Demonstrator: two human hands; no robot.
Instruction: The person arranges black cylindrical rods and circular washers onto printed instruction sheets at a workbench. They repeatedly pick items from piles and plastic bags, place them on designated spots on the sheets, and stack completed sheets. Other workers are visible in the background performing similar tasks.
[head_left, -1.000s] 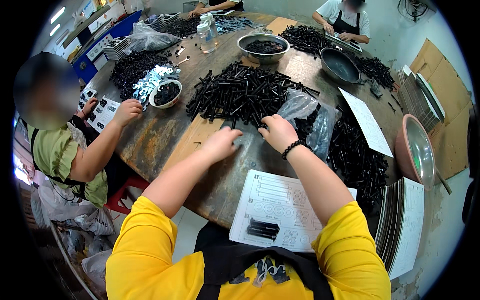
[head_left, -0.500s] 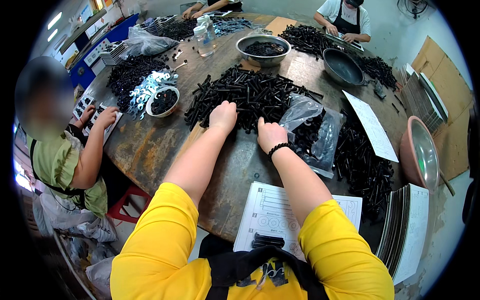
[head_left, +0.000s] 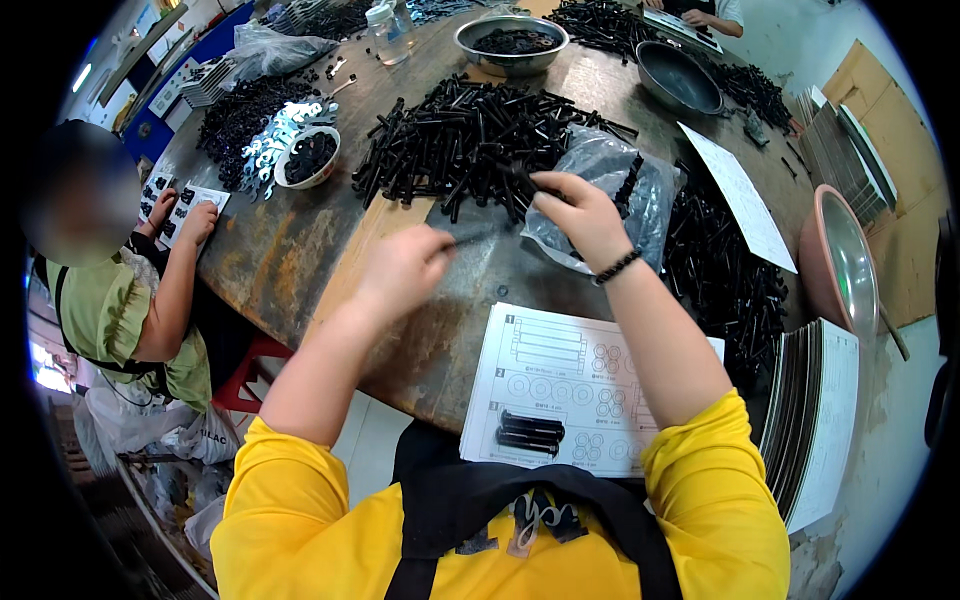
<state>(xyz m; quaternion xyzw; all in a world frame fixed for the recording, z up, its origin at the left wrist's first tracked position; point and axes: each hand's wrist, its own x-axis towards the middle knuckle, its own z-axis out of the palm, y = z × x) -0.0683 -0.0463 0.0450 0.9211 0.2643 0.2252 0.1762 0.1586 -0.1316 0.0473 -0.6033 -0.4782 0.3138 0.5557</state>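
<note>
My left hand [head_left: 405, 268], blurred by motion, is closed on a dark bolt [head_left: 468, 239] that sticks out to the right of its fingers. My right hand [head_left: 585, 215] pinches a black bolt [head_left: 520, 183] at the near right of a large heap of black bolts [head_left: 470, 135]. Under that wrist lies a clear plastic bag [head_left: 650, 215] with dark parts partly hidden in it. A printed sheet [head_left: 480, 400] with line drawings rests at the table's near edge. Several black bolts lie side by side on the sheet [head_left: 530, 433].
More bolts [head_left: 725, 290] spread at the right, beside a white card [head_left: 740, 200] and stacked cards [head_left: 810, 420]. A steel bowl [head_left: 512, 62], dark basin [head_left: 680, 80] and white bowl [head_left: 308, 160] stand farther off. Another person [head_left: 130, 310] works at the left with cards.
My left hand has left the heap and come nearer to me with a bolt. My right hand has moved right, over the bag. The view has tilted down, showing more of the sheet.
</note>
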